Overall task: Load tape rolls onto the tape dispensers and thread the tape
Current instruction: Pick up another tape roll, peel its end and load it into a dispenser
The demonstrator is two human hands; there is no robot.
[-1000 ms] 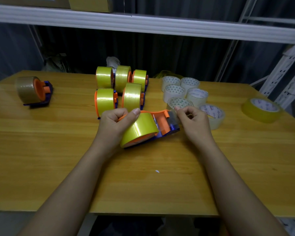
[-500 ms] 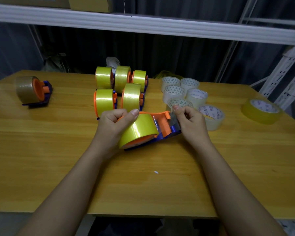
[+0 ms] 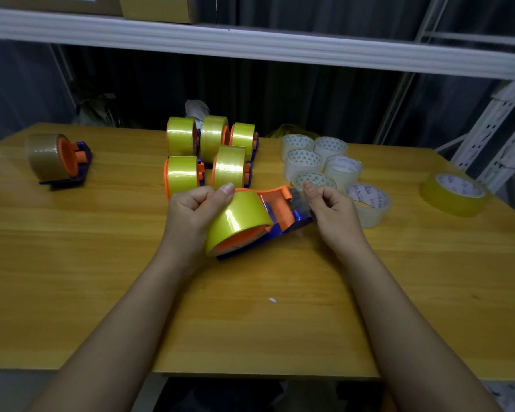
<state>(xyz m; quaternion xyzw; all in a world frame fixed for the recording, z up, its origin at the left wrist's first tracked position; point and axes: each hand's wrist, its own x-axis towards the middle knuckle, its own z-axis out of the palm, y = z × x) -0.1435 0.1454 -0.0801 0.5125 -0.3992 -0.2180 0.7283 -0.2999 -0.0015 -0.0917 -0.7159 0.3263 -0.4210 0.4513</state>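
An orange and blue tape dispenser point(image 3: 283, 217) lies tilted at the middle of the wooden table point(image 3: 72, 263), with a yellow tape roll point(image 3: 237, 221) on its hub. My left hand point(image 3: 195, 215) grips the roll and the dispenser's left side, thumb laid over the top of the roll. My right hand point(image 3: 332, 212) pinches the clear free end of the tape point(image 3: 299, 200) at the dispenser's right end, fingers curled.
Several loaded yellow dispensers point(image 3: 208, 156) stand just behind my hands. Several clear tape rolls point(image 3: 321, 165) lie at the back right, and a lone yellow roll point(image 3: 454, 197) lies far right. A brown-roll dispenser point(image 3: 60, 157) sits far left. A white shelf beam point(image 3: 250, 49) crosses overhead.
The dispenser and both hands have shifted slightly away from me across the table. My right hand keeps its pinch on the tape end at the dispenser's right end.
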